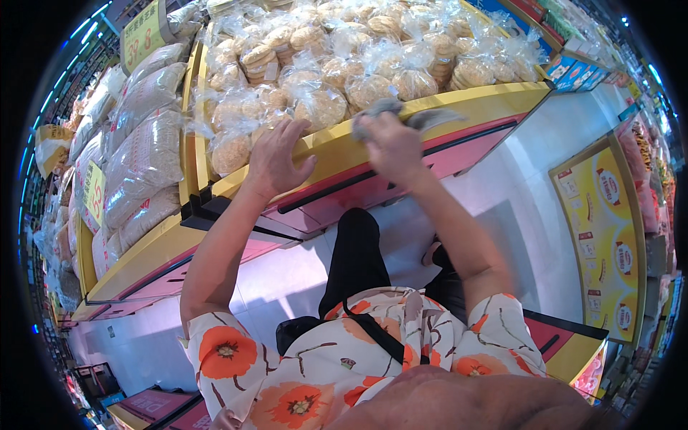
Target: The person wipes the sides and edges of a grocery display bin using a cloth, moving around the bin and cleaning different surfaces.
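In my right hand (391, 148), blurred by motion, is a grey cloth (379, 110). A loose end of the cloth trails to the right along the yellow front rim (484, 99) of a display bin. My left hand (277, 158) lies over the same rim further left, thumb spread, holding nothing. Its fingertips reach the front row of clear plastic bags of round flat pastries (321, 105); whether they press on a bag cannot be seen. Several such bags fill the bin, knotted at the top.
Plump bags of grain or seed (142, 156) are stacked in the bin at left, with yellow price signs (142, 35). Below the rim are pink drawer fronts (473, 145) with black edging. A yellow poster panel (604, 242) fronts a shelf at right. Another stand (570, 338) is behind me.
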Demonstrator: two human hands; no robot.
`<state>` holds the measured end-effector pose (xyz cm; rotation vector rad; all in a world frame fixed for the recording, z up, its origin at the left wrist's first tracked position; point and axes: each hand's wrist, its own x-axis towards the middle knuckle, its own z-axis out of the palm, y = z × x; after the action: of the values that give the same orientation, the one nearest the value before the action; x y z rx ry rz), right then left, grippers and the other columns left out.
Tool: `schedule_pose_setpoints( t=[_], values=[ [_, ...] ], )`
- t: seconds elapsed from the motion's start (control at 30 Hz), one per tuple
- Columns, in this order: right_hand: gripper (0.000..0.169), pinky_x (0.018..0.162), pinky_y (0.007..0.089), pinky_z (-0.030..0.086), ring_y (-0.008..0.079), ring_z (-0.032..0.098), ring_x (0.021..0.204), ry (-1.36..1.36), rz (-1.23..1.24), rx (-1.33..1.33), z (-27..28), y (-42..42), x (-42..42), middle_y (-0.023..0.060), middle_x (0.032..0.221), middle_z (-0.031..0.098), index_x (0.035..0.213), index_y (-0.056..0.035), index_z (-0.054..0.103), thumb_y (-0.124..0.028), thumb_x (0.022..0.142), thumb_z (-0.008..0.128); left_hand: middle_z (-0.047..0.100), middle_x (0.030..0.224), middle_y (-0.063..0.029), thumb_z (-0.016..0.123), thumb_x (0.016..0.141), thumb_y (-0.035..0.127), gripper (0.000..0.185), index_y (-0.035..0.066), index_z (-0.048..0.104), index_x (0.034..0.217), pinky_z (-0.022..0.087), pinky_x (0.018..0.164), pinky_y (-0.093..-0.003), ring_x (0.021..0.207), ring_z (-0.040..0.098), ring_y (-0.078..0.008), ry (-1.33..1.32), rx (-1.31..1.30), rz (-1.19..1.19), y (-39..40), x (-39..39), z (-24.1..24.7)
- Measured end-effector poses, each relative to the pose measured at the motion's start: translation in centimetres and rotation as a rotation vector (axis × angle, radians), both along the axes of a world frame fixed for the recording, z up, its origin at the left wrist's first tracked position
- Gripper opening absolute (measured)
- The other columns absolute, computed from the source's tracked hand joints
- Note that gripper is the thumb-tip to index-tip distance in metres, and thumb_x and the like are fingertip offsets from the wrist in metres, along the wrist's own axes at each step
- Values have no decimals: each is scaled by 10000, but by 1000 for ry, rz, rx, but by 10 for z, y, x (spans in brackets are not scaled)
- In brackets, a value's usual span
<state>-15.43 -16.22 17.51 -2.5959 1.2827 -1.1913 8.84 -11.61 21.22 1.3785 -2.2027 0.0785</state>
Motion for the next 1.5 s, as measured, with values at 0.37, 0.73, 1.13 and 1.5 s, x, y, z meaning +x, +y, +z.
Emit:
schedule_pose_setpoints(
  t=[0.37,0.73,1.13,1.5],
  values=[
    [286,584,456,519,338,642,728,27,47,40,3,20,30,118,909,580,1080,-150,613,-126,796,589,586,1023,-121,706,673,163,462,91,559,1106,483,800,-421,946,591,-332,-11,-13,-6,3,7,1],
    [408,620,439,512,339,623,734,67,-7,-18,4,10,9,102,905,574,1155,-141,622,-90,753,666,582,943,-124,719,674,169,437,86,572,1077,481,770,-415,920,589,-332,64,-71,-95,2,6,-1],
    [408,581,426,503,325,623,690,112,145,-55,3,28,29,100,903,570,1179,-143,620,-88,777,662,580,797,-112,684,728,25,173,61,613,882,466,651,-359,720,576,-286,213,-438,165,86,109,1],
    [379,491,359,511,253,631,588,62,393,-146,-60,58,59,94,810,562,1091,-115,664,-89,713,662,587,638,-3,688,783,89,91,31,625,754,446,576,-243,583,525,-67,583,-249,723,104,253,-38]
  ],
)
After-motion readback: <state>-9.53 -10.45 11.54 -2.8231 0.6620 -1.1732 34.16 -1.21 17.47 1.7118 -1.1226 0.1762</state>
